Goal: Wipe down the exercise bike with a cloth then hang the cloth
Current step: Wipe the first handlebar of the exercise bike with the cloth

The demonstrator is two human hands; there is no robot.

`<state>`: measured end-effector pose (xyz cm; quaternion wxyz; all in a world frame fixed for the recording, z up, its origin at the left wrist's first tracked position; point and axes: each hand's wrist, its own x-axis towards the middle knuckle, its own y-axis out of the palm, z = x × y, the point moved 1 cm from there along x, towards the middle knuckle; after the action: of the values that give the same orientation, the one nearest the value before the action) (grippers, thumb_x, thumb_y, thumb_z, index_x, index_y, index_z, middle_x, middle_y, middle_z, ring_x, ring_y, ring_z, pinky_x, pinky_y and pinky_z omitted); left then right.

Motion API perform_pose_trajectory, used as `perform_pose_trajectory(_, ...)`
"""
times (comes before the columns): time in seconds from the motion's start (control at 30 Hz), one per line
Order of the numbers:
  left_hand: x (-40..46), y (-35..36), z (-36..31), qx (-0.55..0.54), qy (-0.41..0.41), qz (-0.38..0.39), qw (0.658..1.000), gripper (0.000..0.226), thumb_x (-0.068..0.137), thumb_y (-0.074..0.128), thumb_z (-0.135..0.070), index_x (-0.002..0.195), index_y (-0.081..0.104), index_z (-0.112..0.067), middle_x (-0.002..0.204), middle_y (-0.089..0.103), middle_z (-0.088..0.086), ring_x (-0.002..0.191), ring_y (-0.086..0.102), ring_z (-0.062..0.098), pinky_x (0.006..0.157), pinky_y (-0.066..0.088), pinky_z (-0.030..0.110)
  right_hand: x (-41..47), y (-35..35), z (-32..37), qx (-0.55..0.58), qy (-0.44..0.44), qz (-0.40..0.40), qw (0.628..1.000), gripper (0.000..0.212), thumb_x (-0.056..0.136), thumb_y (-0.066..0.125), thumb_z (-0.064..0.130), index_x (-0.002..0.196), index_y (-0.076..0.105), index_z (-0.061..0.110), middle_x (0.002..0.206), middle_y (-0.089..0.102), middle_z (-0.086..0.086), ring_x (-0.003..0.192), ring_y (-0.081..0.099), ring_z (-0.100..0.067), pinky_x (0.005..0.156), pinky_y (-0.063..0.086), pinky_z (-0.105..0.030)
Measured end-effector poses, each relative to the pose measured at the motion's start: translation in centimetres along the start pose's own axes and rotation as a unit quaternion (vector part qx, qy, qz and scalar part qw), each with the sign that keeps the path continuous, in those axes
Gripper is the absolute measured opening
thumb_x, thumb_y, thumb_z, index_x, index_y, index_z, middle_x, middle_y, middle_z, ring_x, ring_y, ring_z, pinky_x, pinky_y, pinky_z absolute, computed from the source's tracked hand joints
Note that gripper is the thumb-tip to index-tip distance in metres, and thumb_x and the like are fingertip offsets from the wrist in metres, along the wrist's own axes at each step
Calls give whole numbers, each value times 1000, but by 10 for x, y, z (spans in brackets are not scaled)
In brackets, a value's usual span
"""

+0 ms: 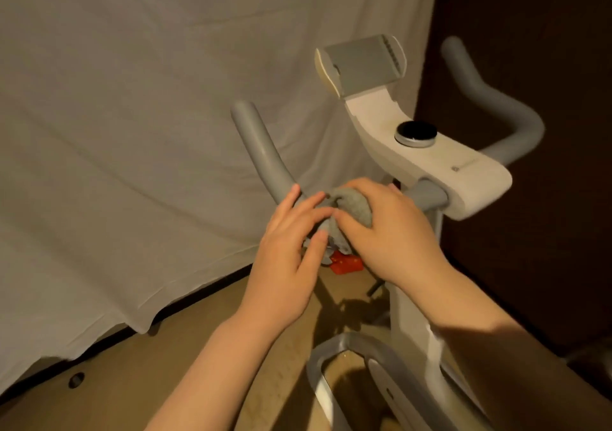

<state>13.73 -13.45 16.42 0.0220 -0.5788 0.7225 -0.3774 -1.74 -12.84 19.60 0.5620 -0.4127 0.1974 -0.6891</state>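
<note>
— The right hand [381, 228], what does it hold?

— It grips the grey cloth [351, 210], which is wrapped on the left handlebar [265, 162] of the exercise bike [440, 162], near the white console.

— And the left hand [291, 252]?

— Its fingers are nearly straight; they touch the cloth and the bar, just beside the right hand.

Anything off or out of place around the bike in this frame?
One oddity: a small red object lies on the tan floor under the grey handlebar, partly hidden by the hands, too obscured to identify. Otherwise the grey cloth is bunched on the bar under the right hand, as expected.
</note>
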Motion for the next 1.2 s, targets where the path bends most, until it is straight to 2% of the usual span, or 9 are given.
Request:
perform_pose_trajectory(0.13,-2,-1,7,2,24,27,999,34,102,45,-24,136,51,-28,149,39,-14,147,9,1,118,13,27,-11,-2,-1,-34,16,-56,998,23,94,55,35,113,61,25,105,66,8,102,54,-8,114,25,-45)
perform_pose_trajectory(0.23,-1,1,5,8,23,12,1000,34,102,46,-19,134,53,-25,148,41,-10,147,9,3,120,14,32,-19,-2,1,-54,72,-149,985,27,93,58,33,117,60,21,111,65,1,106,45,-8,104,38,-44)
perform_pose_trajectory(0.4,0,-1,6,2,30,25,999,35,102,44,-21,136,52,-21,148,41,-8,147,9,6,120,15,33,-39,16,6,-57,1,-84,995,37,93,58,39,125,57,20,126,57,4,131,41,-14,114,24,-32)
perform_pose_trajectory(0.53,-2,2,6,8,23,19,1000,36,102,43,-19,137,51,-22,150,39,-8,147,6,4,120,12,31,-42,18,-2,-43,52,-182,981,39,96,52,41,124,57,15,129,56,-1,129,45,-19,109,36,-43)
perform_pose_trajectory(0.67,-4,8,3,-7,19,-6,1000,34,102,43,-16,134,52,-20,149,41,-5,146,5,3,120,12,30,-52,41,12,-15,73,-201,977,40,96,56,30,133,53,15,142,48,0,140,31,-17,115,25,-31)
perform_pose_trajectory(0.8,-4,11,-3,0,-3,-12,1000,33,101,44,-16,133,54,-23,150,39,-7,147,5,4,119,10,29,-37,3,-25,-75,86,-197,974,37,95,56,33,129,57,18,130,57,0,127,44,-17,106,38,-43)
perform_pose_trajectory(0.9,-6,16,-8,11,-17,-31,999,34,101,44,-13,131,55,-23,150,39,-6,147,5,7,117,9,26,-43,5,-24,-1,170,-253,952,39,96,54,28,134,52,20,136,52,2,127,38,-15,106,38,-35)
perform_pose_trajectory(1.0,-10,21,-12,9,-31,-38,999,35,100,44,-13,133,54,-23,151,37,-6,148,3,6,117,8,25,-54,14,-18,3,116,-209,971,42,97,54,30,137,50,20,144,46,5,128,33,-13,101,31,-22)
perform_pose_trajectory(1.2,-13,24,-17,35,-36,-43,998,37,101,45,-17,137,51,-24,150,37,-8,147,3,6,121,12,34,-42,8,-16,99,185,-254,944,39,96,54,34,134,51,23,131,52,0,118,38,-11,92,39,-23)
